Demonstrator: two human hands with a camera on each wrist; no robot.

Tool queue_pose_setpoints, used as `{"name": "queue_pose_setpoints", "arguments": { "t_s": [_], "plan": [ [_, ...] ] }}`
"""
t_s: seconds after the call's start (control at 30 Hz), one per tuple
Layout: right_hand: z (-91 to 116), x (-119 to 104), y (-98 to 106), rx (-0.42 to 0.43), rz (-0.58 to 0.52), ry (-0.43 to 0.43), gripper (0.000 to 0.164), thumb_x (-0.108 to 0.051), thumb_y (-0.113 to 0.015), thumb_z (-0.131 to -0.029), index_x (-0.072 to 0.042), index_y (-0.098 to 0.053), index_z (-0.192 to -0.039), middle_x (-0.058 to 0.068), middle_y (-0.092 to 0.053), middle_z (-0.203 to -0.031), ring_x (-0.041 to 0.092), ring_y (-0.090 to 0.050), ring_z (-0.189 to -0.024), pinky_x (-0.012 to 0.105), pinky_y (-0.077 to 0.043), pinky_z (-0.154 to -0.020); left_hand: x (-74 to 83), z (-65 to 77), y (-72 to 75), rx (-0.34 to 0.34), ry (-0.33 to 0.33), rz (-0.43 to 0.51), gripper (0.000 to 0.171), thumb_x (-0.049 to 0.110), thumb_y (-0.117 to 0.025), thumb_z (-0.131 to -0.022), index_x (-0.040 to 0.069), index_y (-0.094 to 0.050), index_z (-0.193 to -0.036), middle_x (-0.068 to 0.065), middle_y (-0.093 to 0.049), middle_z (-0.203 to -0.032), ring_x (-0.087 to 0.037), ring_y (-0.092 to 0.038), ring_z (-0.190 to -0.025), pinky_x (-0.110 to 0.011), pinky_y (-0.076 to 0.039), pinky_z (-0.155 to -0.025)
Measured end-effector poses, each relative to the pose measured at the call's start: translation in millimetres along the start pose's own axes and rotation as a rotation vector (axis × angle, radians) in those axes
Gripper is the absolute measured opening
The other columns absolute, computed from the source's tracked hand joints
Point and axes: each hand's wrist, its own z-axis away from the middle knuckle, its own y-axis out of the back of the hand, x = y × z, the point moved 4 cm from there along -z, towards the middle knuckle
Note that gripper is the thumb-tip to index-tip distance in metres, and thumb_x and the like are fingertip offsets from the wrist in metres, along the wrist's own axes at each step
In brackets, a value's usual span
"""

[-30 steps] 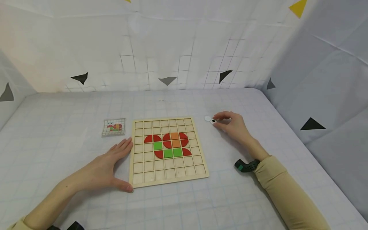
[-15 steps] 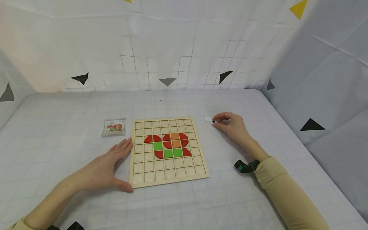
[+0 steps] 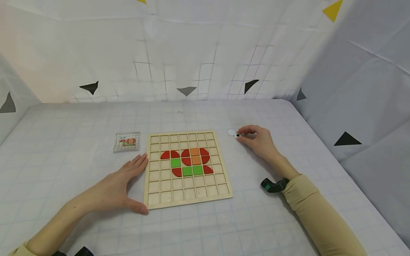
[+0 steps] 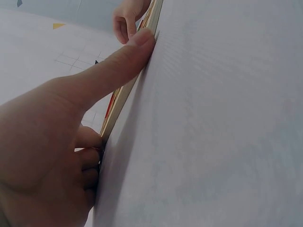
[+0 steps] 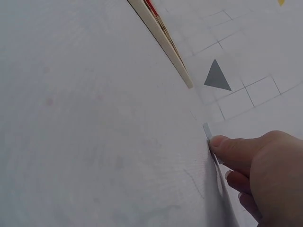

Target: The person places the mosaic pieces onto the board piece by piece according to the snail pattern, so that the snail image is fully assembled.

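Note:
A square wooden grid board (image 3: 192, 204) lies on the table with red quarter-round, green and orange square pieces in its middle cells. Along its left edge my left hand (image 3: 112, 190) rests with fingers stretched out and thumb at the near corner. In the left wrist view, the thumb (image 4: 113, 71) touches the board's side. Right of the board, my right hand (image 3: 261, 140) pinches a small white disc with a black dot (image 3: 237, 135), like an eye, between thumb and fingers. A second disc, plain white (image 3: 231, 132), lies just to its left.
A small pattern card (image 3: 127, 142) with a coloured grid picture lies beyond my left hand. White cloth walls with triangles enclose the white table (image 3: 272, 227) at the back and sides. A dark wrist strap (image 3: 274, 185) sits on my right wrist.

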Motion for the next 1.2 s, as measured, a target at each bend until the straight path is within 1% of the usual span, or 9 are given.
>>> {"name": "queue_pose_setpoints", "arguments": {
  "t_s": [0.17, 0.3, 0.43, 0.53, 0.77, 0.9, 0.97, 1.1, 1.2],
  "plan": [
    [0, -2, 2, 0.007, 0.005, -0.005, 0.024, -0.023, -0.081, -0.085, -0.015, -0.074, -0.107, 0.006, -0.071, -0.101, 0.02, -0.061, -0.094, 0.03, -0.045, -0.081, -0.5, 0.2, -0.4, 0.003, 0.001, -0.005, 0.14, 0.081, -0.077, -0.054, 0.008, -0.021, -0.16, -0.004, -0.011, -0.169, -0.033, -0.011, -0.155, -0.061, -0.019, -0.121],
    [-1, -4, 3, 0.009, 0.002, -0.011, 0.025, -0.025, -0.081, -0.086, -0.015, -0.075, -0.108, 0.005, -0.072, -0.102, 0.019, -0.06, -0.097, 0.031, -0.045, -0.082, -0.1, 0.8, 0.4, 0.006, -0.003, -0.007, 0.14, 0.082, -0.076, -0.054, 0.009, -0.021, -0.16, -0.004, -0.011, -0.169, -0.033, -0.011, -0.155, -0.062, -0.019, -0.12],
    [-1, -15, 2, 0.011, -0.022, 0.017, 0.026, -0.024, -0.081, -0.085, -0.015, -0.075, -0.109, 0.004, -0.073, -0.103, 0.019, -0.06, -0.098, 0.038, -0.046, -0.089, -0.3, 1.0, 0.5, 0.006, -0.002, -0.01, 0.14, 0.082, -0.075, -0.054, 0.009, -0.021, -0.16, -0.004, -0.01, -0.169, -0.034, -0.011, -0.155, -0.062, -0.02, -0.12],
    [-1, -30, -2, 0.007, -0.047, 0.043, 0.025, -0.024, -0.082, -0.085, -0.015, -0.075, -0.108, 0.003, -0.074, -0.104, 0.019, -0.062, -0.097, 0.044, -0.047, -0.094, -0.3, 0.8, 0.4, 0.004, 0.0, -0.011, 0.14, 0.082, -0.076, -0.054, 0.008, -0.021, -0.16, -0.003, -0.01, -0.169, -0.033, -0.011, -0.155, -0.062, -0.019, -0.12],
    [-1, -81, -33, -0.064, -0.098, 0.099, 0.021, -0.022, -0.082, -0.084, -0.015, -0.076, -0.103, 0.001, -0.074, -0.102, 0.022, -0.062, -0.094, 0.049, -0.048, -0.093, 1.1, 0.4, 1.0, 0.006, 0.001, -0.002, 0.14, 0.082, -0.076, -0.054, 0.008, -0.021, -0.159, -0.004, -0.011, -0.169, -0.034, -0.012, -0.154, -0.062, -0.019, -0.12],
    [-2, -107, -53, -0.106, -0.142, 0.138, 0.019, -0.02, -0.082, -0.084, -0.013, -0.076, -0.101, 0.0, -0.074, -0.101, 0.02, -0.064, -0.091, 0.05, -0.05, -0.092, 1.1, -0.3, 0.1, 0.004, 0.003, -0.001, 0.141, 0.081, -0.077, -0.054, 0.007, -0.021, -0.159, -0.005, -0.011, -0.169, -0.033, -0.012, -0.154, -0.061, -0.019, -0.121],
    [-3, -118, -63, -0.134, -0.161, 0.134, 0.019, -0.021, -0.081, -0.084, -0.014, -0.076, -0.101, -0.002, -0.074, -0.099, 0.018, -0.064, -0.089, 0.047, -0.052, -0.088, 0.5, -1.0, -0.8, 0.002, 0.011, -0.004, 0.141, 0.08, -0.078, -0.053, 0.007, -0.022, -0.159, -0.003, -0.011, -0.169, -0.032, -0.011, -0.155, -0.06, -0.018, -0.122],
    [-7, -133, -82, -0.209, -0.193, 0.096, 0.02, -0.021, -0.08, -0.085, -0.013, -0.075, -0.103, -0.005, -0.074, -0.096, 0.013, -0.063, -0.088, 0.036, -0.053, -0.079, 0.1, -1.6, -1.9, 0.004, 0.024, -0.004, 0.141, 0.078, -0.08, -0.052, 0.008, -0.022, -0.159, -0.001, -0.01, -0.169, -0.03, -0.01, -0.155, -0.058, -0.018, -0.122],
    [-13, -141, -94, -0.245, -0.211, 0.082, 0.02, -0.02, -0.079, -0.086, -0.011, -0.075, -0.103, -0.004, -0.073, -0.095, 0.013, -0.064, -0.087, 0.031, -0.053, -0.075, 1.5, -0.6, -1.1, 0.009, 0.014, 0.001, 0.141, 0.078, -0.08, -0.053, 0.007, -0.022, -0.159, -0.003, -0.011, -0.169, -0.032, -0.011, -0.155, -0.06, -0.019, -0.121]
  ]
}}
